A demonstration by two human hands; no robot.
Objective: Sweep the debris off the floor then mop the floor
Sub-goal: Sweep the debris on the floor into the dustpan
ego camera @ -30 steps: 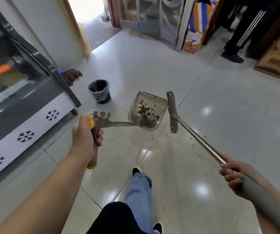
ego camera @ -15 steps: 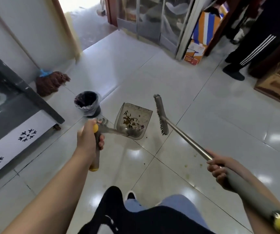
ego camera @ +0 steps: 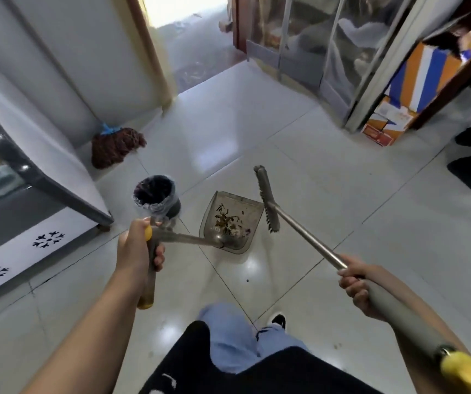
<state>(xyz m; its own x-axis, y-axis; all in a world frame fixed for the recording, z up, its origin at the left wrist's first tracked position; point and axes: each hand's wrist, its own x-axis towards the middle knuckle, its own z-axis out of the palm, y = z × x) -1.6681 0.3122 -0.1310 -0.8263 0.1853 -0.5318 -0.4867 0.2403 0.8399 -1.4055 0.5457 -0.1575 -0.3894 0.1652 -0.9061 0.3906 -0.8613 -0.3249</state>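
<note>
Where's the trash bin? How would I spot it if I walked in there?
Look for the big display freezer with snowflake marks on the left. Just past its corner, a small round trash bin stands on the tiled floor, between the reddish-brown mop by the wall and the see-through dustpan full of debris. It is the only dark bucket with a crinkly plastic bag folded over its rim.

Both bare forearms reach forward, well apart. The left hand (ego camera: 139, 248) is fisted round an upright handle (ego camera: 151, 268), thumb on top, fingers curling round its right side. The right hand (ego camera: 355, 282) grips a slanted pole (ego camera: 311, 238), knuckles turned leftward.
</note>
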